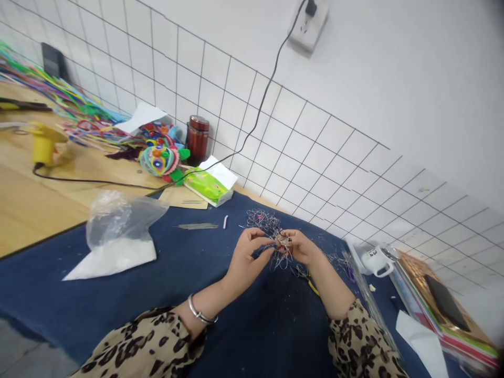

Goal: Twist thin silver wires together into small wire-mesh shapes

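In the head view, my right hand [300, 247] pinches a small tangle of thin metal wire [281, 258] above the dark blue cloth. From the left, my left hand [249, 256] brings its thumb and index fingertips close together on the same wire; the exact contact is too small to make out. Just behind my fingers lies a larger heap of curled silvery wire [263, 219] with a pink bit in it. Yellow-handled pliers [311, 283] lie partly hidden by my right forearm.
A plastic bag of white material [114, 257] lies left on the blue cloth [165, 304]. Straight wires [197, 226], a tissue pack [210, 185] and a red flask [198, 139] are behind. A white mug [378, 261] stands right. A black cord [260, 110] crosses to a yellow tool [43, 147].
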A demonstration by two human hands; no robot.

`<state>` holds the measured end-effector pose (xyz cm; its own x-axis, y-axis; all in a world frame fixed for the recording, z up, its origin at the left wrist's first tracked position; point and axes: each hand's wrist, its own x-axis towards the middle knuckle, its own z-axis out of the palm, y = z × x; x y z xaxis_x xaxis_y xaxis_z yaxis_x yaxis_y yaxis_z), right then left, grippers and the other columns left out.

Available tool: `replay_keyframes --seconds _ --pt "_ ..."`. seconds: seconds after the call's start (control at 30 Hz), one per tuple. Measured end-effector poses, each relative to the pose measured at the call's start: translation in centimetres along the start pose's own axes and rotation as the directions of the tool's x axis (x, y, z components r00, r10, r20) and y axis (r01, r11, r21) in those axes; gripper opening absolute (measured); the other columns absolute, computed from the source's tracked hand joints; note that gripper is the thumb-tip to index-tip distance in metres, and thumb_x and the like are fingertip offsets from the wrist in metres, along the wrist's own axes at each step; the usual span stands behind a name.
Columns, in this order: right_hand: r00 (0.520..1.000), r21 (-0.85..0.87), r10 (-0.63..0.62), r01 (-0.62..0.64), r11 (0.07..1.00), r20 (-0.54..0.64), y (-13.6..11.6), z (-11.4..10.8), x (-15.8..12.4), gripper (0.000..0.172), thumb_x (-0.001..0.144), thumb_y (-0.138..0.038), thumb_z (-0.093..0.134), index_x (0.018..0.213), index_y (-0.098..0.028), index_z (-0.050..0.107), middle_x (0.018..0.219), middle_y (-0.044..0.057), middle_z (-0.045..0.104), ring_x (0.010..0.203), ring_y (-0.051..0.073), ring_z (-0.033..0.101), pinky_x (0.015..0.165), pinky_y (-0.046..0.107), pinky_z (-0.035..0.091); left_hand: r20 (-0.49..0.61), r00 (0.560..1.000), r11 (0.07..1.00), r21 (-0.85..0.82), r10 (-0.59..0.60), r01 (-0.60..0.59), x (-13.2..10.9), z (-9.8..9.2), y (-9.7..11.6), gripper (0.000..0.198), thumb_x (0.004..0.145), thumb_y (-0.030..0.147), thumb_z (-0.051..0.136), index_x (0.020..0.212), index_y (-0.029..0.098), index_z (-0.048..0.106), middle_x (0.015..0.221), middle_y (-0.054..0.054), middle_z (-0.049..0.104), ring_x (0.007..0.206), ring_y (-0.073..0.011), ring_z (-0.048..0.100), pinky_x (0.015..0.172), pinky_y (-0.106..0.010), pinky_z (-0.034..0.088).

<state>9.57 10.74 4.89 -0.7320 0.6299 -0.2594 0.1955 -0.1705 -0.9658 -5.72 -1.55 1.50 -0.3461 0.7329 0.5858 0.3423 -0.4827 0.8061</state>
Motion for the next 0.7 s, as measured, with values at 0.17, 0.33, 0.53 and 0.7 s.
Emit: replay_keyframes --seconds 0.17,0.33,0.53,0.7 --pt "1.0 0.04 -0.008 0.008 0.999 0.011 0.5 1.0 0.3 0.019 0.058 -0.019 0.068 0.075 -0.014 0.059 0.064 0.0 0.059 0.049 0.009 0.052 0.046 0.02 0.04 0.0 1.0 0.989 0.144 -0.021 0.021 0.0 -0.1 -0.3 0.022 0.072 0.017 0.063 0.093 0.02 0.062 0.096 -0.007 0.054 0.095 -0.0225 0.051 0.085 -0.037 0.043" --pt "1.0 0.048 0.003 -0.004 0.999 0.019 0.9 1.8 0.4 0.02 0.058 -0.018 0.069 0.076 -0.014 0.061 0.062 -0.002 0.057 0.048 0.008 0.05 0.046 0.02 0.04 0.056 0.997 0.974 0.224 -0.051 0.037 0.2 -0.3 -0.6 0.014 0.07 0.014 0.06 0.082 0.02 0.058 0.088 -0.005 0.055 0.084 -0.0207 0.053 0.077 -0.033 0.044" --pt "1.0 0.056 0.007 -0.006 0.998 -0.017 1.4 1.9 0.2 0.018 0.057 -0.018 0.068 0.073 -0.013 0.061 0.058 -0.002 0.056 0.046 0.008 0.047 0.046 0.021 0.04 0.151 0.988 0.979 0.205 -0.038 0.006 0.6 -0.6 -0.4 0.008 0.072 0.012 0.056 0.068 0.019 0.056 0.09 -0.005 0.055 0.087 -0.0197 0.054 0.078 -0.032 0.044" --pt "0.982 0.064 -0.061 0.073 0.995 -0.178 1.6 0.6 -0.1 0.014 0.06 -0.019 0.063 0.072 -0.016 0.057 0.055 -0.003 0.052 0.044 0.007 0.044 0.043 0.019 0.035 0.297 0.955 0.996 0.09 -0.001 -0.027 2.1 -2.2 -0.2 0.007 0.077 0.017 0.054 0.075 0.021 0.06 0.103 -0.007 0.055 0.1 -0.0215 0.052 0.086 -0.034 0.041"
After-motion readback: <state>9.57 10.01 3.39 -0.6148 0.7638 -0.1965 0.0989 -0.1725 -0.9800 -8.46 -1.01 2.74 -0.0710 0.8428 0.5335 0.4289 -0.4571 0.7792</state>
